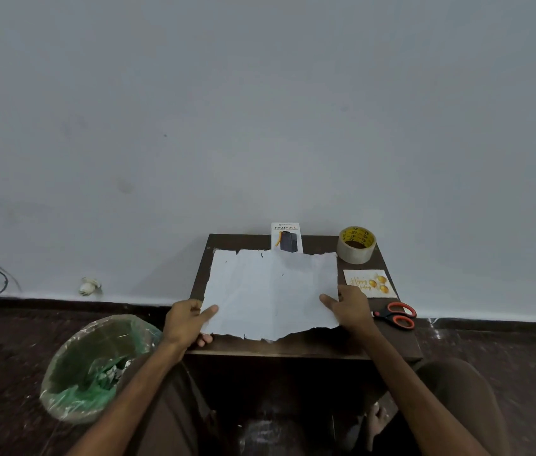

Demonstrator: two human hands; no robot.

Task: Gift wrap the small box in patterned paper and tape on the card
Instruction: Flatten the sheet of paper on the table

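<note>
The paper point(269, 291) is gripped at its side edges by the left hand point(186, 320) and right hand point(348, 307); the box point(287, 238) is stood at the far edge of the table point(325, 347), beyond both.

two hands: one left hand point(186, 320) and one right hand point(347, 307), each at a side edge of the one sheet of paper point(269, 291) between them. one box point(287, 238) stands beyond the paper, far from both hands. just beyond the right hand's fingers lies one card point(375, 279); further out past it, one roll of tape point(356, 245). just outside the right wrist, one pair of scissors point(396, 315) with two orange loops. one table point(293, 348) under both hands. one bin point(95, 366) outside the left forearm.
</note>
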